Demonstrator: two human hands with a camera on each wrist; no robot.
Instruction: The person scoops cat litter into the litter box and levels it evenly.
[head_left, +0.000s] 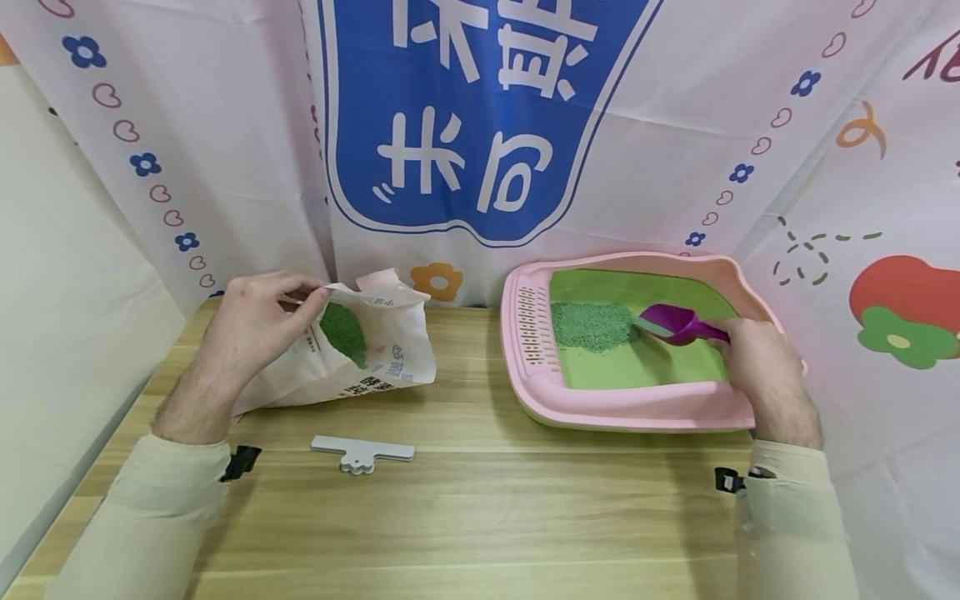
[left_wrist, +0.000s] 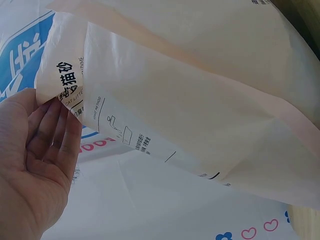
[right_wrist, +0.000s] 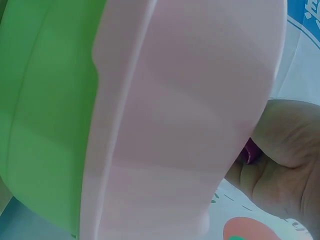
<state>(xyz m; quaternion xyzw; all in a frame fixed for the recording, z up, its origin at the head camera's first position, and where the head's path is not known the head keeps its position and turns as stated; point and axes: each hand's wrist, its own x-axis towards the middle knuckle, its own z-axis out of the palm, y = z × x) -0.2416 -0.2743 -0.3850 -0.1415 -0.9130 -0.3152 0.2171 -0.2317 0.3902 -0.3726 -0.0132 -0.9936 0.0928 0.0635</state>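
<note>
My left hand (head_left: 258,329) pinches the top edge of a white paper cat litter bag (head_left: 408,337), whose mouth gapes to show green litter (head_left: 343,333) inside. In the left wrist view the thumb and fingers of that hand (left_wrist: 42,150) meet at the bag's printed corner. My right hand (head_left: 765,367) grips the handle of a purple scoop (head_left: 671,323) over the pink-rimmed green litter box (head_left: 637,408). The scoop's tip is right at a heap of green granules (head_left: 592,327) on the box floor. In the right wrist view the box wall (right_wrist: 175,125) hides most of the scoop.
A grey-white bag clip (head_left: 362,452) lies on the wooden table (head_left: 480,517), in front of the bag. Behind the table hangs a printed cloth (head_left: 480,242), close to the back of the bag and box. More printed cloth (head_left: 885,433) stands along the right side.
</note>
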